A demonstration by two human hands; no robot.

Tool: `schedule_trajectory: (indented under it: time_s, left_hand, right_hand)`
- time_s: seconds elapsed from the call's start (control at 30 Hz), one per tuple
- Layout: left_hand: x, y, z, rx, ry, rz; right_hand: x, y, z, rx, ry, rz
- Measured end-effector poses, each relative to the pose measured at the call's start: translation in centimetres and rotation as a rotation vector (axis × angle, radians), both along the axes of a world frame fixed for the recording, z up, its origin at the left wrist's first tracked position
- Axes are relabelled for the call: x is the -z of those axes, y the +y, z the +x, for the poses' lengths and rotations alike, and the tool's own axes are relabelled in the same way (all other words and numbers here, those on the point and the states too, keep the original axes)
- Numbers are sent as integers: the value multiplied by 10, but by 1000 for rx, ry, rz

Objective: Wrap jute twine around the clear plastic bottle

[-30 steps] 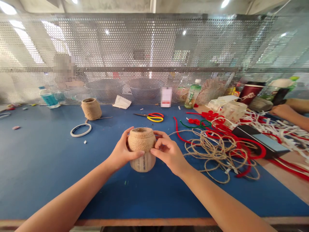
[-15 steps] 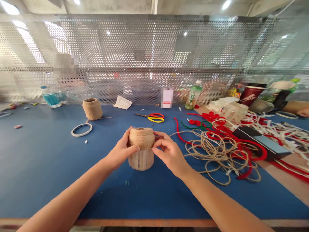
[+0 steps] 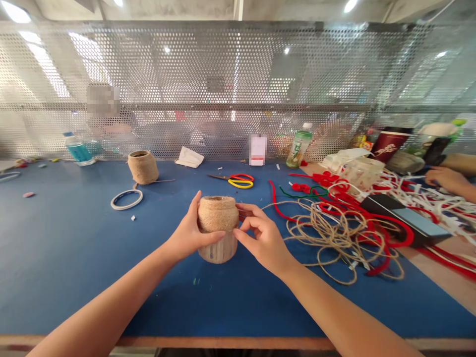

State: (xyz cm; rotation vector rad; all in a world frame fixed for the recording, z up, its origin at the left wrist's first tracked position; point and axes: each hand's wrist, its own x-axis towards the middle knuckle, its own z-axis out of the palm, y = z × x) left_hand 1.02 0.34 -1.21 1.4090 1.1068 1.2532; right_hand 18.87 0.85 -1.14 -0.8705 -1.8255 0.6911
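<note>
A jar (image 3: pixel 218 248) stands upright in front of me, its upper half wound with twine and its lower half bare. My left hand (image 3: pixel 191 230) is closed round its left side, thumb across the front at the lower edge of the winding. At the right side, my right hand (image 3: pixel 264 238) pinches close against the jar at that same edge, apparently on the twine, which its fingers mostly hide. From behind this hand the twine runs to a loose tangled heap of twine (image 3: pixel 334 233) on the right.
Scissors (image 3: pixel 240 181) lie beyond the jar. Back left are a twine-wrapped jar (image 3: pixel 143 168), a tape roll (image 3: pixel 126 200) and a blue bottle (image 3: pixel 79 151). Red and white cords, a black box (image 3: pixel 401 218), a green bottle (image 3: pixel 298 146) and another person's hand (image 3: pixel 446 178) are at right.
My left thumb has slid rightward across the jar's front. My right hand has barely moved. At the far right, the other person's hand has come further into view.
</note>
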Motion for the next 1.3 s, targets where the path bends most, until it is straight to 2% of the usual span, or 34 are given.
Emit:
schedule_trajectory:
  time_s: [0.33, 0.87, 1.07, 1.3]
  left_hand:
    - [7, 4, -2, -98, 119, 45]
    - [7, 7, -7, -60, 206, 72]
    - [4, 5, -5, -8, 131, 90]
    - [2, 3, -4, -56, 215, 170]
  right_hand:
    - [-5, -4, -2, 11, -7, 22]
    - [-8, -7, -3, 77, -80, 124]
    - [-6, -6, -4, 95, -93, 161]
    - [-6, -7, -4, 86, -94, 141]
